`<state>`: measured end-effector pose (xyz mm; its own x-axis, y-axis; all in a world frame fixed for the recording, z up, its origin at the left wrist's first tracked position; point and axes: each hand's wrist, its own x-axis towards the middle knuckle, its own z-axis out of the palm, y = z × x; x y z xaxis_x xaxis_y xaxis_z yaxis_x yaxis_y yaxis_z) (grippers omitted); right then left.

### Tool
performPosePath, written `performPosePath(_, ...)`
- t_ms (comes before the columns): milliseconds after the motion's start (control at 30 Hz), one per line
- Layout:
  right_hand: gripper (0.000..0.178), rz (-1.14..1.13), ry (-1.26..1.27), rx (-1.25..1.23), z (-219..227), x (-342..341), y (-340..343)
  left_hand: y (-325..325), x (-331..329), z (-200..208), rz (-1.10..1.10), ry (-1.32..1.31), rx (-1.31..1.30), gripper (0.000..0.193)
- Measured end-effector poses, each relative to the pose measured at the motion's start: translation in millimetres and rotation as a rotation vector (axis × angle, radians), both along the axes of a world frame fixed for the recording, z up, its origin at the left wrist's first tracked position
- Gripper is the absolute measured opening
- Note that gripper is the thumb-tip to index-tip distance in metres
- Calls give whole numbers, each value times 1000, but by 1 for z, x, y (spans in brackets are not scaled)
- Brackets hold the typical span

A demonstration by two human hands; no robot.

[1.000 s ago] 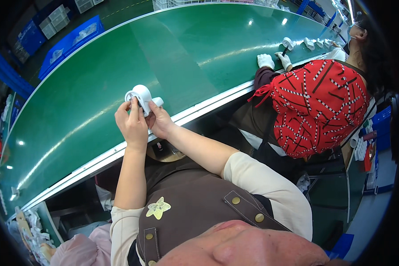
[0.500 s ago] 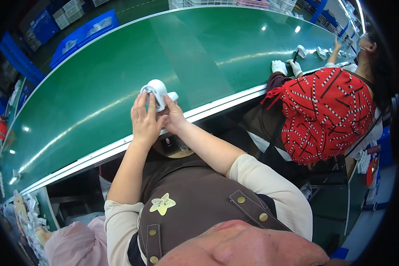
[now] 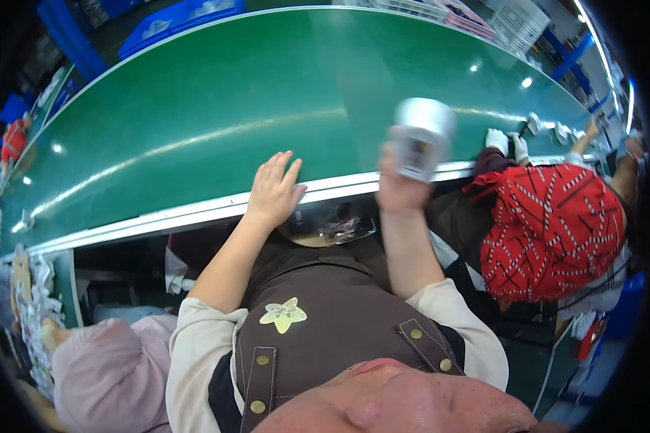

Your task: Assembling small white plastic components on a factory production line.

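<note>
Fingers (image 3: 292, 173) loosely spread and empty, my left hand (image 3: 270, 198) reaches over the green table (image 3: 217, 94); my raised right hand (image 3: 399, 190) grips a blurred white part (image 3: 427, 117).

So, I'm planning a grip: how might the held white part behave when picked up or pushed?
The white part probably feels light, since the right hand alone holds it up. Its bright sheen hints at a slippery surface, and its rounded end may let it roll.
</note>
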<state>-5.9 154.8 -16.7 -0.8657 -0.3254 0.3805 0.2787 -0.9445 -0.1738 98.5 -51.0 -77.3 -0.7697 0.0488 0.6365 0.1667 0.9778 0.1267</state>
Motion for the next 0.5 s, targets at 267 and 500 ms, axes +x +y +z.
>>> performPosePath(267,24,-170,603,-422,106,84,78,-1,-5,-6,-2,17,11,38)
performPosePath(500,21,-135,671,-431,116,94,77,-5,-2,-10,-14,-1,29,31)
